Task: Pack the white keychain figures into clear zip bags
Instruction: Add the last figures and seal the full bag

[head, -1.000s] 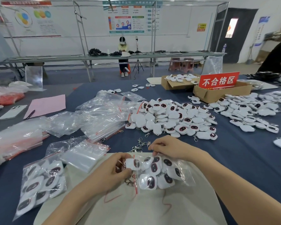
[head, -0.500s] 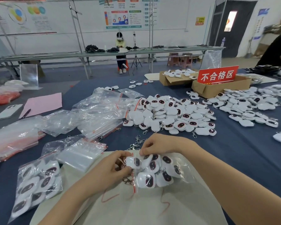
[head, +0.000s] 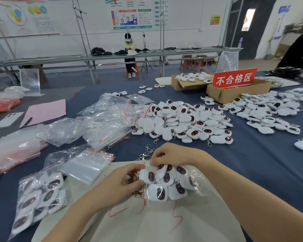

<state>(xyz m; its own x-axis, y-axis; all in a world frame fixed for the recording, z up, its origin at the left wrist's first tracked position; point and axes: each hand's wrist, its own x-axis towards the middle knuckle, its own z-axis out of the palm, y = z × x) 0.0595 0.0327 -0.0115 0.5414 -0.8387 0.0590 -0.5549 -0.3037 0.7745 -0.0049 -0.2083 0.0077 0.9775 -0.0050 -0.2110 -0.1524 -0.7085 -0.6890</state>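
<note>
Left hand (head: 122,184) pinched white plastic keychain figure (head: 144,176) at mouth of clear zip bag (head: 198,187); right hand (head: 171,154) pinched rim. Film likely slippery, floppy; grip zip edge.

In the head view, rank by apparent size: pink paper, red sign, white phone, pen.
1. pink paper and red sign: about alike; the sign is farther off, so unranked
2. white phone
3. pen
</note>
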